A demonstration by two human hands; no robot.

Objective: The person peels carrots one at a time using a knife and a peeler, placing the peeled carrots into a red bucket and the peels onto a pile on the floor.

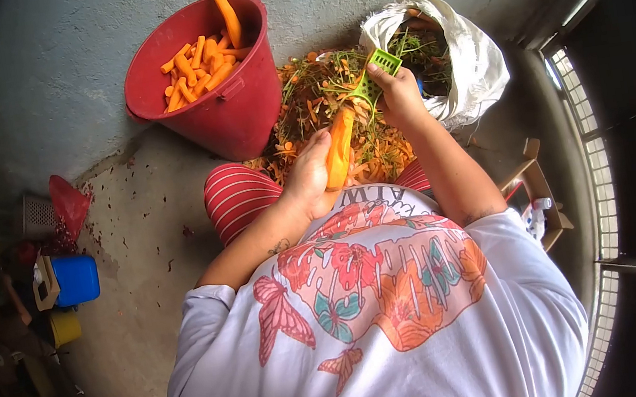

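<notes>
My left hand (310,174) is wrapped around a thick orange carrot (339,149), which points up and away from my lap. My right hand (399,95) grips a green peeler (380,72) with a perforated handle. The peeler's head lies at the carrot's far end, seemingly touching it. Beneath both hands spreads a heap of carrot peelings and green tops (311,94). To the left stands a red bucket (257,85) holding many peeled carrots (198,69), one of them leaning upright against the rim.
An open white sack (478,66) with greens inside stands at the right, near the wall. A cardboard box (534,176) with a white bottle is further right. On the left are a blue container (75,279), a yellow container (65,326) and a red object (69,207).
</notes>
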